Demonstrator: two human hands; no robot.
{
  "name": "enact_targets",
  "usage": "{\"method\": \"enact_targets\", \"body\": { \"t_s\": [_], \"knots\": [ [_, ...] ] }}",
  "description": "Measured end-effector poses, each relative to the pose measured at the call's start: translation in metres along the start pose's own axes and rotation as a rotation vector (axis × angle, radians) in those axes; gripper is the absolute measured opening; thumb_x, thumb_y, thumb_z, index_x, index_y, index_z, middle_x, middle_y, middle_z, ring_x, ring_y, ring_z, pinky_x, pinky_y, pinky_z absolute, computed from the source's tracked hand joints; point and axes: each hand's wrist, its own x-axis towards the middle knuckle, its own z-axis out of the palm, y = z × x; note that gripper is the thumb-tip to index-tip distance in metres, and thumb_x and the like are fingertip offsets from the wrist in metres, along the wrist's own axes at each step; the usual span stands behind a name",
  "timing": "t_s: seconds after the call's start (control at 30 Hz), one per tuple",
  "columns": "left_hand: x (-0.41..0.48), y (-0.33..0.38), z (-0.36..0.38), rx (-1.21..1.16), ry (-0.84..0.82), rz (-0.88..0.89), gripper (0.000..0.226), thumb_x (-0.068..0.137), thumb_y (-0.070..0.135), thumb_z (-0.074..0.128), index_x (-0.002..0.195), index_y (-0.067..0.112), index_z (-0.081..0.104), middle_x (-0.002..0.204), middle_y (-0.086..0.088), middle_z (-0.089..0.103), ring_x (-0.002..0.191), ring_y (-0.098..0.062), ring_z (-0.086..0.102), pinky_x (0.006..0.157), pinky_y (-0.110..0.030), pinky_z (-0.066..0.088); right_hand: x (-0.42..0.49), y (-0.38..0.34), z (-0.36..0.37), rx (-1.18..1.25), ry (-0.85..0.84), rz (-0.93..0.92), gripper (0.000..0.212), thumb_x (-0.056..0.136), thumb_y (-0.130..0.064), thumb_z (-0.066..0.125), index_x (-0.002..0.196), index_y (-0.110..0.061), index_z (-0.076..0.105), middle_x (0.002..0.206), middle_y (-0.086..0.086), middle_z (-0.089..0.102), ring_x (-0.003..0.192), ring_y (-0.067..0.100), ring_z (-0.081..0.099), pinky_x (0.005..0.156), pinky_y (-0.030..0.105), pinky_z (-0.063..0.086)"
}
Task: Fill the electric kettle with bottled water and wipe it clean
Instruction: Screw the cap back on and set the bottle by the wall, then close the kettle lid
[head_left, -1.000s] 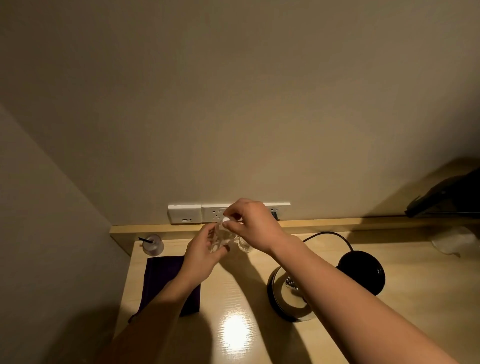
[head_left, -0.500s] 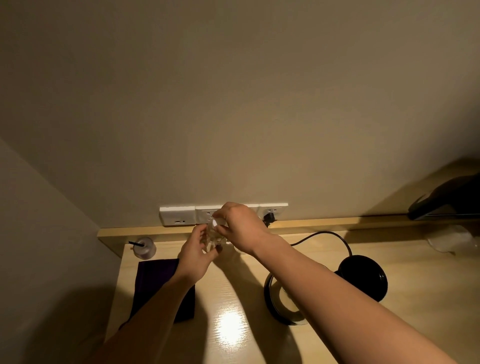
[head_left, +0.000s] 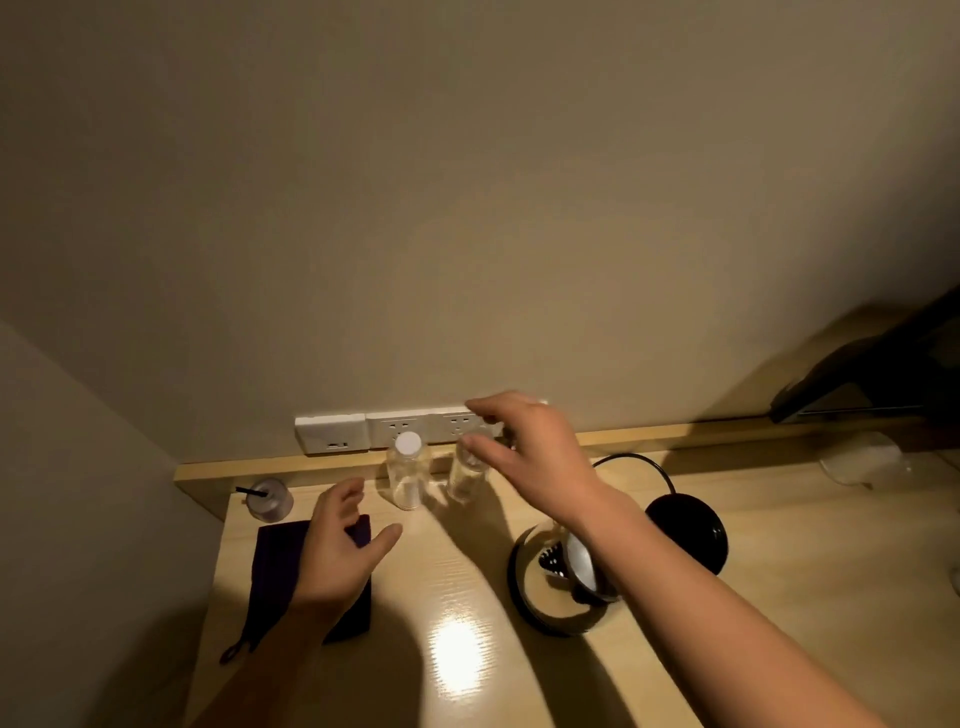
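Two clear water bottles stand at the back of the wooden desk. The left bottle (head_left: 407, 475) has a white cap on. The right bottle (head_left: 464, 475) is partly behind my right hand (head_left: 530, 452), which hovers over its top with fingers spread. My left hand (head_left: 337, 553) is open above a dark purple cloth (head_left: 291, 566), apart from the bottles. The open kettle (head_left: 558, 582) stands under my right forearm, its lid up. Its black base (head_left: 685, 530) sits to the right, its cord running to the wall.
White wall sockets (head_left: 363, 431) run along the wall behind the bottles. A small cup with a black straw (head_left: 267, 499) stands at the back left. A wall closes the left side. A clear wrapped item (head_left: 862, 457) lies at the back right.
Both hands held one bottle by the sockets, my right hand at its cap. Now that bottle stands capped on the desk, my left hand has drawn back, and my right hand has shifted right.
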Motion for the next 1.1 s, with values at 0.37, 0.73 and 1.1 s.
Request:
{"method": "enact_targets", "body": {
  "t_s": [0.37,0.73,1.1],
  "knots": [
    [-0.047,0.047,0.094,0.092,-0.622,0.029,0.110,0.061,0.044,0.095,0.152,0.045,0.033,0.151,0.018,0.039,0.142,-0.009,0.037,0.114,-0.034,0.041,-0.160,0.102,-0.139,0.209,0.096,0.312,0.060,0.072,-0.047,0.083,0.129,-0.046,0.063,0.125,-0.039,0.064,0.117,-0.016,0.058,0.098,0.011,0.044],
    [-0.041,0.057,0.147,-0.031,-0.655,0.044,0.106,0.063,0.005,0.095,0.151,0.027,0.040,0.143,0.011,0.056,0.124,0.011,0.056,0.095,-0.005,0.044,-0.170,0.154,-0.109,0.361,-0.187,0.304,0.092,0.078,-0.016,0.091,0.149,-0.053,0.045,0.153,-0.024,0.052,0.143,-0.003,0.045,0.125,0.031,0.033],
    [-0.040,0.058,0.148,-0.041,-0.635,0.021,0.099,0.065,0.005,0.094,0.147,0.029,0.045,0.142,0.004,0.059,0.127,-0.004,0.060,0.098,-0.016,0.050,-0.123,0.117,-0.065,-0.045,-0.322,-0.025,0.081,0.076,-0.048,0.085,0.147,-0.034,0.049,0.150,-0.011,0.050,0.138,0.010,0.047,0.118,0.041,0.039]
  ]
}}
